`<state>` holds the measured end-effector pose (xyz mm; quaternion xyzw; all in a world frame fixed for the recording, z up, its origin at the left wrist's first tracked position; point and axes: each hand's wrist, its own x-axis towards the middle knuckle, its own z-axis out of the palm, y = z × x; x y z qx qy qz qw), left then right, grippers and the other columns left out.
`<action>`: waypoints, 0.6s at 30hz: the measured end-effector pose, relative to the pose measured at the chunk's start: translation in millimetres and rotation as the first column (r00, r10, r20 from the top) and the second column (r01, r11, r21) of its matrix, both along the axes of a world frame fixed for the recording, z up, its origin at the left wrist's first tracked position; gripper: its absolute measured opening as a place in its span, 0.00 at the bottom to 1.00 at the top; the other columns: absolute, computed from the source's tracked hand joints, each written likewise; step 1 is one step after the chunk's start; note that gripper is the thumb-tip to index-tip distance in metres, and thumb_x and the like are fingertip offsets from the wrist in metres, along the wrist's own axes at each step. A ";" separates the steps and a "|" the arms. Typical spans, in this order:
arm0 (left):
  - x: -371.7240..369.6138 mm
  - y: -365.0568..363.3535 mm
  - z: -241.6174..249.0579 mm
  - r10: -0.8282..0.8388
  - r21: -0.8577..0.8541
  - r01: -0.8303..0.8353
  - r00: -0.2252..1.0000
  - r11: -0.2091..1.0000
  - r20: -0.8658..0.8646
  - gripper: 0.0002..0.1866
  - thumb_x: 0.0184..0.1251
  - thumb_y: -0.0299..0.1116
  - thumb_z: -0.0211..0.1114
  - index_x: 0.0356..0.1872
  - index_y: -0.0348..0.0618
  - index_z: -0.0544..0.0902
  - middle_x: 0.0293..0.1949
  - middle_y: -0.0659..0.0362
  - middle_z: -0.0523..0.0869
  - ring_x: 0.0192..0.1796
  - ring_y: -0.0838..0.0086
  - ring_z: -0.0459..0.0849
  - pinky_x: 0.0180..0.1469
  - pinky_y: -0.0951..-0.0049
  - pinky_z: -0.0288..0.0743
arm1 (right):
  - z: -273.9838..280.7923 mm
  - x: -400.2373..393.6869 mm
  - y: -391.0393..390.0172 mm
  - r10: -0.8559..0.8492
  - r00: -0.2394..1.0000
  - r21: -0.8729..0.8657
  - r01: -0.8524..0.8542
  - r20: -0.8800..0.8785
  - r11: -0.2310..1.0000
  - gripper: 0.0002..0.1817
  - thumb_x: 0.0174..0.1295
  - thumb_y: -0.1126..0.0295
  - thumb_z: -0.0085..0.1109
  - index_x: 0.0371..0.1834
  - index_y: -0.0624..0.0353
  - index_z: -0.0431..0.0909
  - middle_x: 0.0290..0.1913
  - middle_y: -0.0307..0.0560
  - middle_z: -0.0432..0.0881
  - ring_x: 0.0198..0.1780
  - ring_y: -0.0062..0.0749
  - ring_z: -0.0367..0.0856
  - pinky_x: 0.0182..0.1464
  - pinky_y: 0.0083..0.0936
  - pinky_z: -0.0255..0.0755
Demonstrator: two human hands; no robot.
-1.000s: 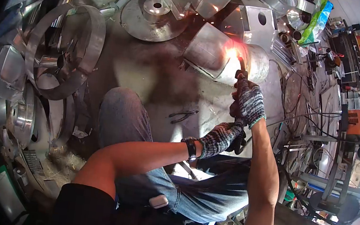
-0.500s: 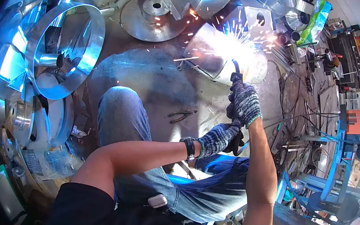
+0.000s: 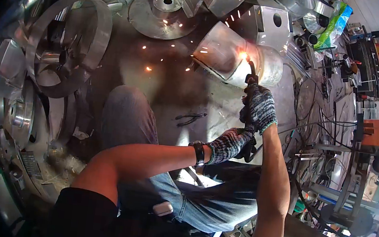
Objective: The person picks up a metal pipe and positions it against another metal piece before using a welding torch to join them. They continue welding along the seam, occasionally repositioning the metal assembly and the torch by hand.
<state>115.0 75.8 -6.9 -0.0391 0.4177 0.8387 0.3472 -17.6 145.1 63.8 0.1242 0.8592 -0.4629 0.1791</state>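
Observation:
My right hand [image 3: 260, 110], in a grey knitted glove, wraps round the handle of a welding torch [image 3: 251, 78]. My left hand [image 3: 230, 145], gloved alike and with a dark band at the wrist, closes on the rear part of the torch below it. The curved torch neck points at a seam on a shiny metal pipe piece [image 3: 217, 48], made of angled sections and lying on the floor. An orange glow sits at the torch tip, and a few sparks fly around it. The fingers of both hands are partly hidden.
Pliers [image 3: 191, 118] lie on the floor [image 3: 166, 75] near my knee. A large metal ring [image 3: 101, 36] stands at left, a round metal disc [image 3: 138, 15] behind. Cables, metal scraps and an orange machine [image 3: 377, 133] crowd the right side.
The bright white-blue arc has died down to a small orange glow, with far fewer sparks. The surroundings look darker. Both hands stay almost in place on the torch.

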 end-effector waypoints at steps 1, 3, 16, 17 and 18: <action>-0.1 0.6 -0.7 0.022 0.011 -0.021 1.000 1.000 -0.014 0.27 0.89 0.54 0.53 0.44 0.41 0.88 0.35 0.57 0.94 0.33 0.75 0.91 0.36 0.73 0.85 | 12.9 2.9 -5.2 -0.019 0.999 -0.016 0.020 0.030 1.000 0.33 0.78 0.37 0.58 0.44 0.63 0.81 0.24 0.41 0.77 0.18 0.32 0.75 0.20 0.36 0.70; -0.2 -1.8 1.8 0.014 0.024 -0.013 1.000 1.000 -0.020 0.28 0.89 0.55 0.53 0.43 0.41 0.88 0.34 0.57 0.93 0.33 0.75 0.90 0.35 0.74 0.84 | 24.0 6.9 -10.6 -0.040 0.997 -0.030 0.042 0.062 0.999 0.33 0.78 0.37 0.57 0.45 0.64 0.82 0.24 0.41 0.78 0.18 0.32 0.75 0.20 0.36 0.70; 4.1 2.4 0.2 0.014 0.176 -0.038 0.991 0.984 0.135 0.29 0.89 0.59 0.52 0.48 0.40 0.87 0.38 0.56 0.94 0.35 0.74 0.91 0.35 0.76 0.83 | 16.2 7.5 -8.4 0.046 0.998 0.069 -0.049 0.046 0.996 0.33 0.76 0.37 0.60 0.38 0.62 0.80 0.22 0.42 0.75 0.15 0.36 0.75 0.18 0.38 0.70; 3.8 2.2 -2.5 0.014 0.176 -0.038 0.991 0.984 0.135 0.29 0.89 0.59 0.52 0.48 0.40 0.87 0.38 0.56 0.94 0.35 0.74 0.91 0.35 0.76 0.83 | 21.0 9.2 -11.8 0.000 0.997 0.052 -0.004 0.078 0.999 0.32 0.75 0.37 0.61 0.38 0.62 0.80 0.22 0.42 0.75 0.15 0.36 0.75 0.17 0.38 0.70; 3.4 0.6 -5.0 -0.007 0.132 -0.002 0.998 0.991 0.068 0.29 0.89 0.58 0.52 0.49 0.40 0.87 0.40 0.56 0.95 0.35 0.74 0.91 0.36 0.75 0.83 | 25.2 10.9 -15.3 -0.045 0.993 0.036 0.041 0.110 0.999 0.32 0.75 0.37 0.62 0.39 0.62 0.80 0.22 0.42 0.75 0.14 0.36 0.74 0.17 0.37 0.70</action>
